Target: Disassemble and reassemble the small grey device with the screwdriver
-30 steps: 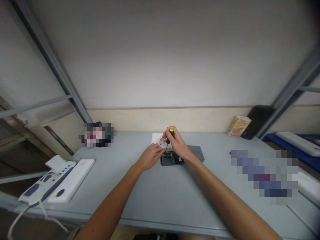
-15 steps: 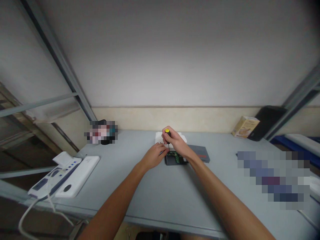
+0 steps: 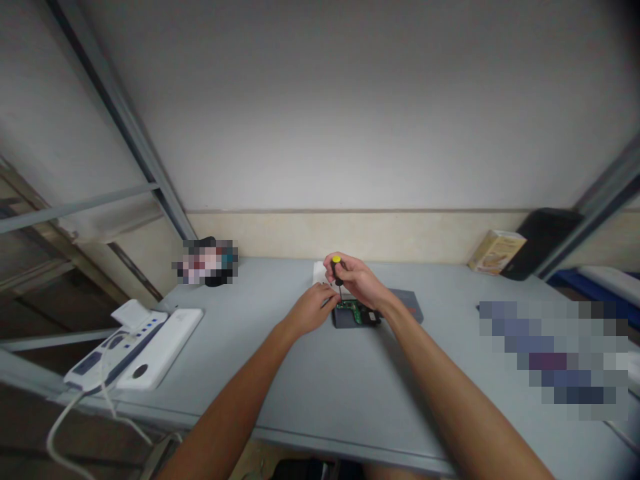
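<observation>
My right hand (image 3: 356,277) is closed around a screwdriver (image 3: 337,265) with a yellow-topped dark handle, held upright. Its thin shaft points down at the upper left part of a small dark device (image 3: 345,320) with a green circuit board (image 3: 357,312) exposed. At the device's left edge is my left hand (image 3: 315,308), its fingers bent together near the screwdriver tip; what they grip, if anything, is too small to make out. A dark grey flat case (image 3: 413,303) lies behind the device to the right, partly under my right wrist. White paper (image 3: 320,272) lies behind my hands.
On the grey table (image 3: 310,393), a white power strip (image 3: 113,353) and a white slab (image 3: 167,347) lie at the left. At the back right, a yellowish box (image 3: 497,252) leans by a black object (image 3: 543,243). Blurred-out items occupy the back left and right side.
The whole view has shifted slightly. My right hand has moved a little to the right relative to the device, showing more of the circuit board. The screwdriver is still in my right hand.
</observation>
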`<state>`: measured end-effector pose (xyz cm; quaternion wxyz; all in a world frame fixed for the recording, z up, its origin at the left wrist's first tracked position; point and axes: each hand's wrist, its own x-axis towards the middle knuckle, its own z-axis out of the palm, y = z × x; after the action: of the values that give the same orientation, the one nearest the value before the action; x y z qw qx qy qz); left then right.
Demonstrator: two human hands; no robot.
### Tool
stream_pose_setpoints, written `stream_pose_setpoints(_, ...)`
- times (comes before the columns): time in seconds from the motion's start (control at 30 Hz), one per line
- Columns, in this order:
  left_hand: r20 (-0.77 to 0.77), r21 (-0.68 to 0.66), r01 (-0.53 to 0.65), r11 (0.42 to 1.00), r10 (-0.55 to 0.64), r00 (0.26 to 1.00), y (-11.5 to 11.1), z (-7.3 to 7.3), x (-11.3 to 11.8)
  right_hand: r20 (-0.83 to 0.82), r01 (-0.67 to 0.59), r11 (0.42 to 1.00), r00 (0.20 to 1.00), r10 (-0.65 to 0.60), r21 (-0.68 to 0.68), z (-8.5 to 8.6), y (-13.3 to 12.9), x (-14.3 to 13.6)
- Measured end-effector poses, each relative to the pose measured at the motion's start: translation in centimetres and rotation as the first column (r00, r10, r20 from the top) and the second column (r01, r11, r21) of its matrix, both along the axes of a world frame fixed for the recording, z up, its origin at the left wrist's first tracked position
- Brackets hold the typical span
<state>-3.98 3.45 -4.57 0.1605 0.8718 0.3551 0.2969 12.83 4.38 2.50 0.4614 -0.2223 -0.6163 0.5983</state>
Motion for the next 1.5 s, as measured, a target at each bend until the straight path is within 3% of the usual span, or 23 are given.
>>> stream_pose_setpoints(0.13, 0.010, -0.002, -0.016, 1.000, 0.016, 1.000, 0.2, -0.2, 0.1, -0.026, 0.160, 0.985, 0.987, -0.159, 0.058, -0.5, -0.6, -0.4)
stream_pose_setpoints(0.43, 0.040, -0.030, -0.011, 0.999, 0.012, 0.999, 0.4, -0.5, 0.1, -0.003, 0.429, 0.892, 0.901, -0.433, 0.145, -1.2, -1.6, -0.7)
stream_pose_setpoints(0.57, 0.047, -0.032, -0.023, 0.999, 0.025, 0.999, 0.2, -0.4, 0.1, -0.076, 0.404, 0.909, 0.914, -0.398, 0.101, -1.5, -0.9, -0.3)
stream_pose_setpoints(0.77, 0.041, -0.030, -0.004, 1.000, 0.006, 0.999, -0.2, 0.0, 0.0, -0.074, 0.468, 0.880, 0.883, -0.464, 0.077, -2.1, -0.5, -0.1)
stream_pose_setpoints(0.93, 0.027, -0.021, -0.004, 1.000, 0.004, 1.000, -0.3, 0.1, 0.0, -0.125, 0.383, 0.923, 0.918, -0.376, 0.038, -1.8, -0.4, 0.0)
stream_pose_setpoints(1.07, 0.013, -0.017, 0.011, 1.000, -0.011, 1.000, -0.4, 0.0, -0.2, -0.230, 0.382, 0.923, 0.895, -0.382, -0.043, -1.6, -0.3, 0.3)
stream_pose_setpoints(1.2, -0.042, -0.031, 0.030, 0.999, -0.032, 0.999, -0.8, 0.5, -0.5, -0.286, 0.412, 0.910, 0.867, -0.408, -0.049, -1.6, -0.1, 0.3)
stream_pose_setpoints(1.37, -0.149, -0.097, 0.012, 0.995, -0.026, 0.988, -1.4, 1.1, -0.5, -0.288, 0.306, 0.949, 0.904, -0.316, -0.083, -1.1, -0.5, 0.2)
stream_pose_setpoints(1.5, -0.218, -0.083, -0.024, 0.996, 0.006, 0.976, -1.6, 0.9, -0.3, -0.266, 0.289, 0.956, 0.918, -0.293, -0.056, -1.2, -0.9, 0.2)
